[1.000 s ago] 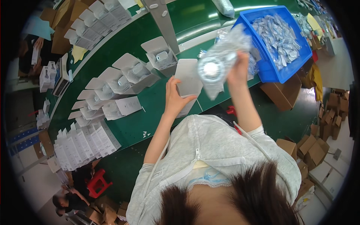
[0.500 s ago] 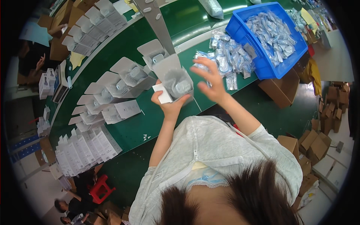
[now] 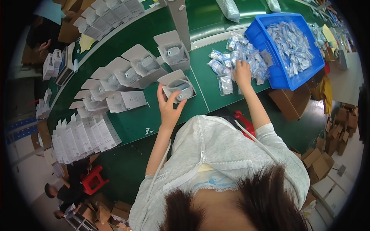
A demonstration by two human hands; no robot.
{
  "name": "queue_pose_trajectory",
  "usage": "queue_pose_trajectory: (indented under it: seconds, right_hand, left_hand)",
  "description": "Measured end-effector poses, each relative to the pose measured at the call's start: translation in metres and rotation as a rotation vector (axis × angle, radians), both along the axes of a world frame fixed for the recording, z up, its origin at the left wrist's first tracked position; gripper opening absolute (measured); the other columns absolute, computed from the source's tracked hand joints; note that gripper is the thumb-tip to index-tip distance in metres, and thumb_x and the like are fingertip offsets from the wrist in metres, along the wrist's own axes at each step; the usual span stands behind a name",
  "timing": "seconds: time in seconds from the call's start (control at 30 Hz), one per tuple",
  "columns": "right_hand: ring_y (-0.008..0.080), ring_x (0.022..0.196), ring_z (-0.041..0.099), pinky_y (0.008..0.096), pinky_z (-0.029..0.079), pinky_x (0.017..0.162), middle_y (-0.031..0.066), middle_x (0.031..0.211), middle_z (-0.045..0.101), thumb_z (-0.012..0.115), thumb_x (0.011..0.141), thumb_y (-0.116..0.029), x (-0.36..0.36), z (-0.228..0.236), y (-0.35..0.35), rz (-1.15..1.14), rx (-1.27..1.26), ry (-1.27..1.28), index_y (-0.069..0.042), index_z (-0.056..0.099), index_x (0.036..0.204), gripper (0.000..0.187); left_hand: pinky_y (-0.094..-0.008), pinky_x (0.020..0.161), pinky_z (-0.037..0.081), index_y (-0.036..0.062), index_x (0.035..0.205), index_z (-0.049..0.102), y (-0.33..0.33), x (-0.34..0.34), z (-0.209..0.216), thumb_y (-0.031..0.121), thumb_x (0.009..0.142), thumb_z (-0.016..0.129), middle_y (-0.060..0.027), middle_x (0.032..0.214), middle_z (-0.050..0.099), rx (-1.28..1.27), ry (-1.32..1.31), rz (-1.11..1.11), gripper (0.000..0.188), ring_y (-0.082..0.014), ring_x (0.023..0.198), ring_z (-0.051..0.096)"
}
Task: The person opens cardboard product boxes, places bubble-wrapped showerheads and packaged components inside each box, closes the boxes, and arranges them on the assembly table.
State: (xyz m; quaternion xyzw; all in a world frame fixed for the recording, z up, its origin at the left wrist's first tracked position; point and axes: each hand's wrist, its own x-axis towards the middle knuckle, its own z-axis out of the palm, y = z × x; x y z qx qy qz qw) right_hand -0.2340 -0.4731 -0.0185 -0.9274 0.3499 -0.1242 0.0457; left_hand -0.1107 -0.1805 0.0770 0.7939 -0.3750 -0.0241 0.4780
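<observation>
A long green worktable [image 3: 146,123] curves across the room; brown cardboard boxes [image 3: 327,154] lie piled on the floor at the right; a red stool [image 3: 93,179] stands on the pale floor [image 3: 31,177] at lower left; light is even and bright.

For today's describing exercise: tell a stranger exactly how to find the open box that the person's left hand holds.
Start at the green table, where open white boxes stand in a curved row. The open box is the one nearest the person. Unlike the others, it is gripped by the left hand.
</observation>
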Motion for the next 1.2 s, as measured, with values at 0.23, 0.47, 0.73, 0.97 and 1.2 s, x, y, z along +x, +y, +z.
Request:
queue_pose_trajectory:
  seconds: [0.23, 0.47, 0.73, 0.97, 1.2]
  right_hand:
    - [0.0307, 0.087, 0.05, 0.0373, 0.043, 0.075, 0.0147, 0.096, 0.052, 0.065, 0.064, -0.005, 0.0, -0.012, -0.025, 0.1, 0.064, 0.021, -0.005, 0.052, 0.1, 0.038]
    - [0.023, 0.075, 0.048, 0.0303, 0.042, 0.067, 0.0106, 0.092, 0.052, 0.069, 0.062, -0.005, 0.007, 0.05, -0.015, 0.258, 0.23, -0.367, -0.004, 0.054, 0.086, 0.028]
    - [0.0168, 0.069, 0.05, 0.0271, 0.04, 0.06, 0.0051, 0.086, 0.054, 0.073, 0.059, -0.009, 0.057, 0.152, 0.106, 0.895, 0.336, -0.841, -0.006, 0.055, 0.076, 0.024]
    - [0.0211, 0.086, 0.05, 0.031, 0.041, 0.071, 0.0033, 0.09, 0.054, 0.071, 0.059, -0.02, 0.068, 0.131, 0.135, 1.125, 0.123, -0.32, -0.009, 0.058, 0.082, 0.029]
    - [0.0282, 0.097, 0.048, 0.0358, 0.041, 0.079, 0.0148, 0.11, 0.048, 0.075, 0.062, -0.017, 0.04, 0.047, 0.133, 0.668, 0.77, -0.403, -0.005, 0.046, 0.112, 0.06]
  left_hand:
    - [-0.0301, 0.074, 0.044, 0.0008, 0.072, 0.06, -0.005, 0.008, 0.011, 0.006, 0.063, 0.071, -0.0136, 0.11, 0.049, 0.049, 0.071, 0.169, 0.015, -0.0224, 0.095, 0.053]
    - [-0.0247, 0.053, 0.041, -0.0012, 0.065, 0.059, -0.012, 0.025, 0.02, 0.006, 0.061, 0.072, -0.0069, 0.084, 0.058, 0.049, 0.224, 0.319, 0.015, -0.0135, 0.06, 0.052]
    - [-0.0241, 0.05, 0.04, -0.0014, 0.065, 0.059, -0.011, 0.035, 0.011, 0.006, 0.06, 0.072, -0.0055, 0.076, 0.059, -0.034, 0.268, 0.297, 0.017, -0.0138, 0.056, 0.052]
    - [-0.0236, 0.054, 0.041, -0.0012, 0.066, 0.059, -0.01, 0.032, 0.014, 0.004, 0.062, 0.071, -0.0048, 0.076, 0.059, -0.03, 0.253, 0.299, 0.014, -0.0132, 0.063, 0.054]
    - [-0.0272, 0.068, 0.046, 0.0007, 0.078, 0.059, 0.012, 0.022, 0.03, 0.0, 0.068, 0.066, -0.0091, 0.089, 0.06, -0.302, 0.258, 0.318, 0.012, -0.0174, 0.081, 0.059]
